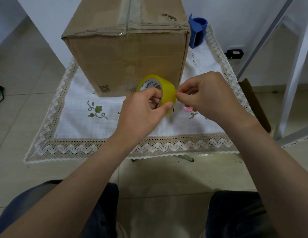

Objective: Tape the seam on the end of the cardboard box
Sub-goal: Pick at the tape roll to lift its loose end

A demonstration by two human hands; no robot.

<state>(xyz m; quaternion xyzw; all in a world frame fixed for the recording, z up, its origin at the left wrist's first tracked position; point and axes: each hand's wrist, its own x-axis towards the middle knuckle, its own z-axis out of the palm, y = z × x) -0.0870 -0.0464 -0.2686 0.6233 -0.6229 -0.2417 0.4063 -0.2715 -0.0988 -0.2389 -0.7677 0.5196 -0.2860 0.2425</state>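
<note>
the tall brown cardboard box [127,54] stands on a white lace-edged cloth [77,107]. just in front of the box, the left hand [142,112] grips a yellow roll of tape [158,91], fingers through its core; the right hand [210,97] pinches the roll's outer edge.

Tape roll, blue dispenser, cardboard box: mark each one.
tape roll [167,90], head view, yellow outer band.
blue dispenser [197,33], head view, its body.
cardboard box [125,62], head view, near face.

A blue tape dispenser [197,32] stands on the lace-edged cloth [77,133] — a pink object [188,108] nearby.
</note>
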